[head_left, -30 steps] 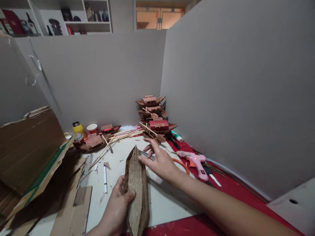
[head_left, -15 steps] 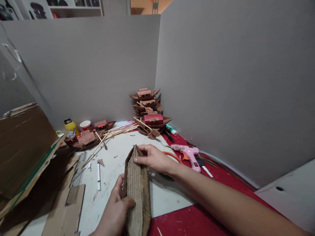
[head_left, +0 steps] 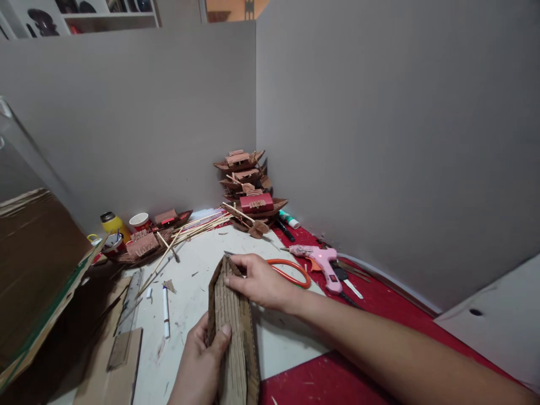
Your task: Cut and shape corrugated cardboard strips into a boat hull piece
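A long corrugated cardboard boat hull (head_left: 233,343) with folded-up sides points away from me, low in the middle of the view. My left hand (head_left: 202,354) grips its left side, thumb lying over the ridged inside. At the pointed far end, my right hand (head_left: 253,281) pinches the hull between thumb and fingers. A small dark tip sticks out just beyond that point; I cannot make out what it is. The hull's near end is cut off by the frame's lower edge.
A pink glue gun (head_left: 323,261) and an orange loop (head_left: 295,270) lie right. Finished cardboard boats (head_left: 256,202) are stacked in the corner. Left are a white pen (head_left: 166,312), a clear ruler (head_left: 126,320), cups, a yellow bottle (head_left: 115,225) and a large cardboard box (head_left: 37,270).
The head view has turned slightly right, so the background sits further left. My left thumb has moved up the hull's inside. Both hands still hold the hull.
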Tool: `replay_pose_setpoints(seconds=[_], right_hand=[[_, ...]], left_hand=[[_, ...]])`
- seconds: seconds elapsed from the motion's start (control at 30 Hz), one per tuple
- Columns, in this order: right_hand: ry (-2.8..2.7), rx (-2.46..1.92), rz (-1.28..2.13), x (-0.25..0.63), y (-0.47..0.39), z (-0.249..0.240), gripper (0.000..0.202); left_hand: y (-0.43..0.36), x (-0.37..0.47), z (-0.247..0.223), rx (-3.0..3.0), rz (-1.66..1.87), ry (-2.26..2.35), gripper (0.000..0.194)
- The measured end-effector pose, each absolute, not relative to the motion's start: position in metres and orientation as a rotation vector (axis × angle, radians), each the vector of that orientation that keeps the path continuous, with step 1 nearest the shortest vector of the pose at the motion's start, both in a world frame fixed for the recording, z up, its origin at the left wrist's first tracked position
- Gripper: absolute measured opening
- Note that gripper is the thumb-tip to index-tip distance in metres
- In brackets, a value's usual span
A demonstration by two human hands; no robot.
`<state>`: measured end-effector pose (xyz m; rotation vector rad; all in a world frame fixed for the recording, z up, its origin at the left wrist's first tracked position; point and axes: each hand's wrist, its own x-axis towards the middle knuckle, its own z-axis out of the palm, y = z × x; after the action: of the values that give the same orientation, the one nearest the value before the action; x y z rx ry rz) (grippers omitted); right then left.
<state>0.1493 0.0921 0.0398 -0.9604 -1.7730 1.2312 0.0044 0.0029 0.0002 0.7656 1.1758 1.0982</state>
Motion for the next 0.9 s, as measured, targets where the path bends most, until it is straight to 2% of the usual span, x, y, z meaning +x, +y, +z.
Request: replay_pose_setpoints(seconds=[0.27, 0.6, 0.73, 0.9], right_hand=[[-1.620, -0.898, 1.237, 0.154, 0.096, 0.040, 0.013], [-1.442, -0.883, 1.451, 0.149, 0.093, 0.036, 0.019], [-1.462, -0.936, 1.390, 0.149, 0.094, 0.032, 0.011], [-1.483, -0.915, 1.266, 0.153, 0.095, 0.039, 0.014]], left_hand=[[0.002, -0.004, 0.003, 0.860, 0.912, 1.138, 0.047], [0.004, -0.006, 0.000, 0.951, 0.979, 1.203, 0.036], [0.005, -0.006, 0.000, 0.928, 0.958, 1.198, 0.036], [0.006, -0.008, 0.005, 0.861, 0.926, 1.118, 0.037]])
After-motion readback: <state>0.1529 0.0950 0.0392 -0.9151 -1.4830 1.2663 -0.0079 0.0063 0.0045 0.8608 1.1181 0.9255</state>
